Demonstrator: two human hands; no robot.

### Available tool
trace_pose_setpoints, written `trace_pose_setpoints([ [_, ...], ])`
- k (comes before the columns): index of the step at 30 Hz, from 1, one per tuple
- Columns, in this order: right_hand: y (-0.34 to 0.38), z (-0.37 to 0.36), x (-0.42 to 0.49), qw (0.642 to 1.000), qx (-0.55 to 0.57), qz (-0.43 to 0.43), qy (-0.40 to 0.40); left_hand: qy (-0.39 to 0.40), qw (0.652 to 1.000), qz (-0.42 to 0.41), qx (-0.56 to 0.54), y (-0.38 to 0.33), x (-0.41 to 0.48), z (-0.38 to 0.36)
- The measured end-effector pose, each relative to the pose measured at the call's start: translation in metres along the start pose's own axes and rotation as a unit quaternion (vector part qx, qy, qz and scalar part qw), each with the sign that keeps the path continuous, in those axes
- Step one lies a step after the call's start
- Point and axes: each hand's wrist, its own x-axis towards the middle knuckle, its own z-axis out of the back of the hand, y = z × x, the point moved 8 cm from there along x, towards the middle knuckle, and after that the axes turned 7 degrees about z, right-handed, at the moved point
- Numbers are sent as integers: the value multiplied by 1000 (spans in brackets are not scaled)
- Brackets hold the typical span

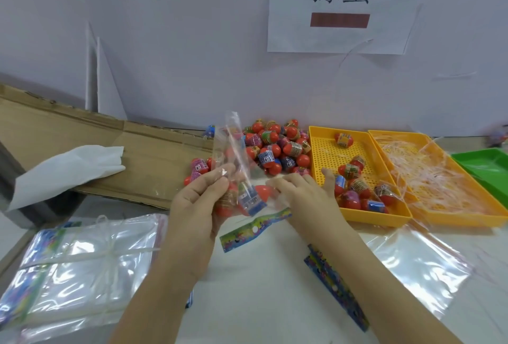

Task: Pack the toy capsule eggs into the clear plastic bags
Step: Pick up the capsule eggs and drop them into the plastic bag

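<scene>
Crinkly clear plastic bag (233, 148) of glossy rounded eggs (227, 204) sits gripped in the left hand's (196, 202) curled fingers (217, 183); right hand (302, 197) touches a smooth red egg (261, 189), grip unclear.

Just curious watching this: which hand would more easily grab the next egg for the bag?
Right. The left hand grips the clear bag, while the right hand looks free and lies beside the egg pile and the yellow tray.

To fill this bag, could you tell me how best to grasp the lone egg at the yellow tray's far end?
Probably pinch the lone egg across its labelled middle from above: it lies on its side, clear of the others, and the yellow tray walls hinder a sideways reach.
</scene>
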Motion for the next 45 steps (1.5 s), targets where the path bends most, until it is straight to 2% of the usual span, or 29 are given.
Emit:
trace_pose_setpoints([
  [3,-13,11,0,995,73,-52,-52,-22,998,-20,53,-4,-2,3],
  [4,-15,10,1,995,77,-51,-46,-18,997,-29,66,-3,-1,2],
  [7,-9,-2,1,998,47,2,40,8,999,-18,46,0,-3,-4],
  [9,-5,-7,1,997,25,17,70,30,999,-3,21,3,-3,-8],
  [11,-8,-3,2,998,48,-4,43,34,999,-3,25,3,-3,-9],
  [12,-11,2,2,993,112,-24,11,35,999,-5,30,3,-3,-8],
  [13,-15,11,2,976,210,-48,-28,31,999,-5,39,2,-3,-8],
  [15,-21,39,1,909,392,-68,-122,20,996,-14,86,2,-3,-6],
  [16,-22,60,-1,884,428,-54,-180,22,993,-24,113,3,-3,-6],
  [18,-15,97,-6,848,471,-4,-244,38,987,-44,150,4,-6,-11],
  [21,2,126,-14,811,516,51,-271,67,976,-67,195,4,-15,-24],
  [23,8,138,-20,825,479,52,-297,88,971,-79,205,5,-20,-30],
  [25,15,150,-26,874,355,64,-327,98,966,-91,223,6,-22,-32],
  [27,21,154,-27,915,235,72,-320,104,958,-104,248,6,-23,-33],
  [30,21,152,-25,943,158,73,-283,118,952,-110,262,7,-24,-35],
  [38,31,149,-26,955,71,114,-263,140,940,-97,297,14,-25,-38],
  [45,34,131,-19,958,148,132,-206,105,963,-102,228,4,-27,-37],
])
